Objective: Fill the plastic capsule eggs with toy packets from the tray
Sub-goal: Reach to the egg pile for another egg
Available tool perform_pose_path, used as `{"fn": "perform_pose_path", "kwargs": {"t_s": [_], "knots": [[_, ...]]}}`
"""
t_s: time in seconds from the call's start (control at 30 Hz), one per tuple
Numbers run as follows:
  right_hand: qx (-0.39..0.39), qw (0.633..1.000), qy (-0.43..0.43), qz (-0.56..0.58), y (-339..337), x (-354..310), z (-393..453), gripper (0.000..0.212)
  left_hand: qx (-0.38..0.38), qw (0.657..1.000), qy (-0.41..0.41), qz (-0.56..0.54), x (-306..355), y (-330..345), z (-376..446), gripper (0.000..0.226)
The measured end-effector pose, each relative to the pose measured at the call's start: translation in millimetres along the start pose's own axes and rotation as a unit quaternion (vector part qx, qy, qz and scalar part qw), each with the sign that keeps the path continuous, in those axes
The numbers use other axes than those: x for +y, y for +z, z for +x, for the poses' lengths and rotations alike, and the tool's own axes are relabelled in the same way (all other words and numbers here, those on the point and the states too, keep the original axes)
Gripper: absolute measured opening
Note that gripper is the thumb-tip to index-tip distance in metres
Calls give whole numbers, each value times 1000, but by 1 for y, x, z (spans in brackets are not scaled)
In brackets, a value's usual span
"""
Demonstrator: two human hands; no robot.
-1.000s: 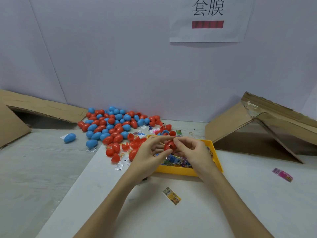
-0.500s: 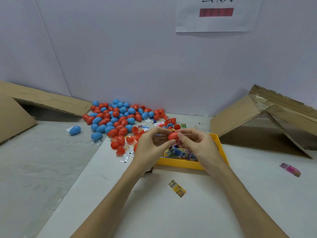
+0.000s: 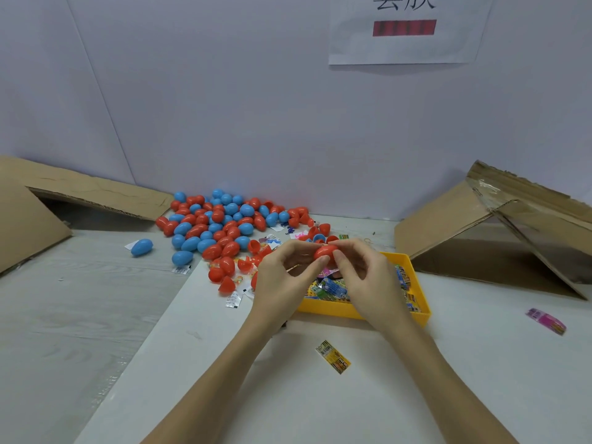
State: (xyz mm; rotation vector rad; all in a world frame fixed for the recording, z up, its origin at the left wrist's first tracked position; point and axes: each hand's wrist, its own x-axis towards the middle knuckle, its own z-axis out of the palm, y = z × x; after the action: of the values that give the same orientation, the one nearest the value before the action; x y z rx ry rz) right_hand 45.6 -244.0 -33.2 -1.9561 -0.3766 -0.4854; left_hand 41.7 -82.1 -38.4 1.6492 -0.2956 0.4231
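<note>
A red capsule egg (image 3: 324, 252) is held above the yellow tray (image 3: 416, 302), pinched from both sides. My left hand (image 3: 285, 277) grips its left end with thumb and fingers, and my right hand (image 3: 365, 280) pinches its right end. The egg looks closed; its contents are hidden. The tray holds several colourful toy packets (image 3: 330, 288), partly covered by my hands. Behind and to the left lies a pile of red and blue eggs (image 3: 217, 225), with some open red halves (image 3: 226, 285) near the tray.
A loose yellow packet (image 3: 333, 357) lies on the table in front of the tray, and a pink packet (image 3: 546, 321) at the right. One blue egg (image 3: 141, 247) lies apart at the left. Cardboard flaps stand at the left (image 3: 28, 219) and right (image 3: 499, 225).
Both hands have stayed together on the red egg, pressing it between them. The camera has tilted slightly, so the scene sits a little lower and right.
</note>
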Motion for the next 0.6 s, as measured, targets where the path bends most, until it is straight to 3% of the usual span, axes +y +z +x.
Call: {"fn": "perform_pose_path", "kwargs": {"t_s": [0.17, 0.3, 0.6], "knots": [[1, 989, -61, -133, 19, -7, -10, 56, 9, 996, -56, -75, 4, 0, 1, 17], [53, 980, -61, -181, 22, -12, -10, 48, 4, 994, -63, -93, 7, 3, -2, 18], [9, 966, -72, -249, 19, -16, -7, 34, 18, 993, -76, -93, 7, 5, -4, 14]]}}
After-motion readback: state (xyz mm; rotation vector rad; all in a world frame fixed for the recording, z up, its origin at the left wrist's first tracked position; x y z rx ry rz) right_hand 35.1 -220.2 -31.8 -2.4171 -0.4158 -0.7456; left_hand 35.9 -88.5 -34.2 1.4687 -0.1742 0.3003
